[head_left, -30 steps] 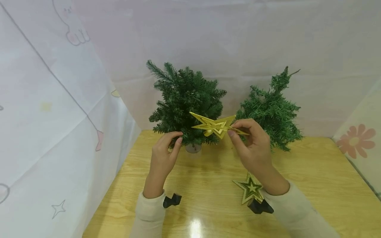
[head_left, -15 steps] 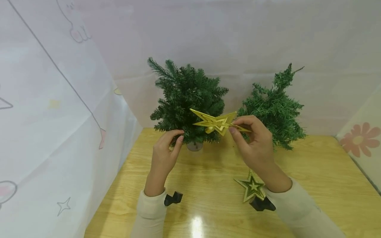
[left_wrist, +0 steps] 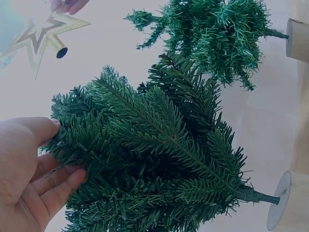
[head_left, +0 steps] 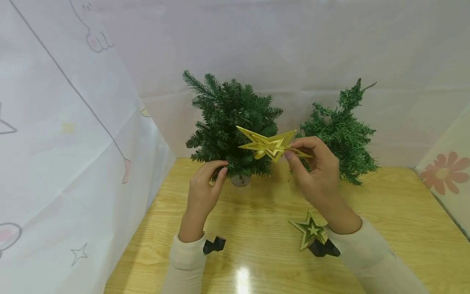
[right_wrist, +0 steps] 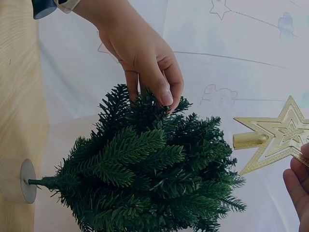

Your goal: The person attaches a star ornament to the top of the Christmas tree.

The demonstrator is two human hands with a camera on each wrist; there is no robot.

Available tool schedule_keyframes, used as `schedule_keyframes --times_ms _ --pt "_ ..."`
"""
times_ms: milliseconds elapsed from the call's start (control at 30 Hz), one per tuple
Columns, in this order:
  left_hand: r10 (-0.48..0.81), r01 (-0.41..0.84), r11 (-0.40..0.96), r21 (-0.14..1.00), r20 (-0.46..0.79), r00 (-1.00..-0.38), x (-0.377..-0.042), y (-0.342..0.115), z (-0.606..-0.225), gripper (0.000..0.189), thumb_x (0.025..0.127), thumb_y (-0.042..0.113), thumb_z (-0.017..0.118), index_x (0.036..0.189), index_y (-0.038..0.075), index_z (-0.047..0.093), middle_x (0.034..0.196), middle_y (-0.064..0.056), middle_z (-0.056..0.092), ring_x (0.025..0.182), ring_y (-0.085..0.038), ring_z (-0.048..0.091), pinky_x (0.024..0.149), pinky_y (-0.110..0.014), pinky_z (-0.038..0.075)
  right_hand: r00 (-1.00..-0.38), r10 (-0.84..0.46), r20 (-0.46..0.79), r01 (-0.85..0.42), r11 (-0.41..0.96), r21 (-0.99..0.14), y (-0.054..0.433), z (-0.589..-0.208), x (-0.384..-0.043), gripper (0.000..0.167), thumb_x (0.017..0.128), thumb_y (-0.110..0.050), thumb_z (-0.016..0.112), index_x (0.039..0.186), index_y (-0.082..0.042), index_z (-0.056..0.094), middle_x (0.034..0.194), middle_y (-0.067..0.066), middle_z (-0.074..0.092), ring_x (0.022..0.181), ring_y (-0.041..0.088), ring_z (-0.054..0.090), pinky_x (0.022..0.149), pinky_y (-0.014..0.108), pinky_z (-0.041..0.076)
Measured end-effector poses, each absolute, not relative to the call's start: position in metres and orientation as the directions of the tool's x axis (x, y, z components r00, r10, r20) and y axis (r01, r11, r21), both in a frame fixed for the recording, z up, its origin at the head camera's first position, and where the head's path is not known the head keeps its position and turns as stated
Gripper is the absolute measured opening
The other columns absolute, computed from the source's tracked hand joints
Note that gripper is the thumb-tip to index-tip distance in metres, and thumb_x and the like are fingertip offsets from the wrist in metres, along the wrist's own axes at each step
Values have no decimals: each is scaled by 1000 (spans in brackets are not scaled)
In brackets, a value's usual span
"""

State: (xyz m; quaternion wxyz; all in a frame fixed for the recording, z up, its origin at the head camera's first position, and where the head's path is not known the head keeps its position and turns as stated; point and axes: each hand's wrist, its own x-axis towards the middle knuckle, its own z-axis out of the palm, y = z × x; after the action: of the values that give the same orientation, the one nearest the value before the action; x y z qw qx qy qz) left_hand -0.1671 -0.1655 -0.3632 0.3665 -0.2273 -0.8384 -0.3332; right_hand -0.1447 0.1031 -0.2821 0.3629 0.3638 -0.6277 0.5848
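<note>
My right hand (head_left: 319, 177) pinches one point of a gold star tree topper (head_left: 269, 146), held level in front of the left mini Christmas tree (head_left: 235, 114). A short round socket (right_wrist: 248, 140) projects from the star in the right wrist view, facing the tree's top and apart from it. My left hand (head_left: 203, 188) holds the upper foliage of this dark green tree between thumb and fingers; in the left wrist view, needles hide part of the fingertips (left_wrist: 53, 128). The tree stands on a round, pale base (head_left: 240, 181).
A second, lighter green tree (head_left: 339, 134) stands at the right, its top bent sideways. Another gold star (head_left: 311, 229) lies on the wooden table (head_left: 257, 228), near my right cuff. Printed cloth (head_left: 293, 49) hangs behind and on the left.
The right hand has lifted slightly with the star topper in its grip. My left hand stays at the tree. The head view has shifted a little.
</note>
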Motion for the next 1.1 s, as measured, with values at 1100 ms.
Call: schedule_keyframes --times_ms 1100 --pt "146 640 668 378 778 -612 -168 -167 -363 20 99 21 60 116 14 68 110 0 67 94 -14 63 80 -29 54 -527 0 850 -842 133 -523 104 -268 -152 17 89 11 63 105 7 60 104 10 63 93 18 65 84 30 55"
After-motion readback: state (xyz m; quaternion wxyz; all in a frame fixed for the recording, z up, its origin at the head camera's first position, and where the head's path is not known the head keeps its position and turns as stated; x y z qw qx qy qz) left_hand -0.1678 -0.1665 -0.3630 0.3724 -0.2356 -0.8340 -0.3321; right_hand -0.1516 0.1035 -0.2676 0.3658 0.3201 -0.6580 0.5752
